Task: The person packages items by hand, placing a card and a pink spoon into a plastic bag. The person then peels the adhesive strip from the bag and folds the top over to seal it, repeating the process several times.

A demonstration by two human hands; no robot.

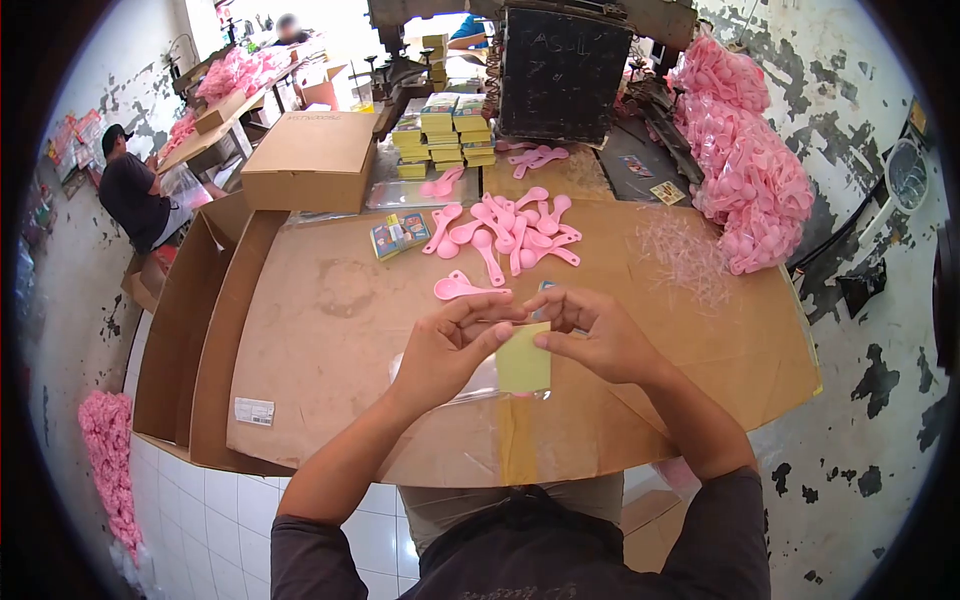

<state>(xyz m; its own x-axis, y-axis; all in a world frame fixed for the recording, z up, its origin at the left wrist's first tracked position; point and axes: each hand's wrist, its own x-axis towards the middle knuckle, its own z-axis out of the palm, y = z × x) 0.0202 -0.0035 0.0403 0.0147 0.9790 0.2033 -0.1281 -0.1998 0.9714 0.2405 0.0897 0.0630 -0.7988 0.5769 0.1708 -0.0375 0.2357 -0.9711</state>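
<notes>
A small pale-yellow card stands upright between my two hands, above the near middle of the cardboard-covered table. My right hand pinches its upper right side, thumb on the near face. At the upper left corner, my left hand has its thumb against the card and its fingers curled behind; how firmly it grips cannot be told. A clear plastic bag shows below and beside the card. Just beyond my fingers lies a pink spoon, with a loose pile of pink spoons farther back.
A small stack of printed cards lies left of the spoons. Card stacks and a closed carton stand behind. Clear plastic strips and bagged pink spoons are at right. A person sits at far left.
</notes>
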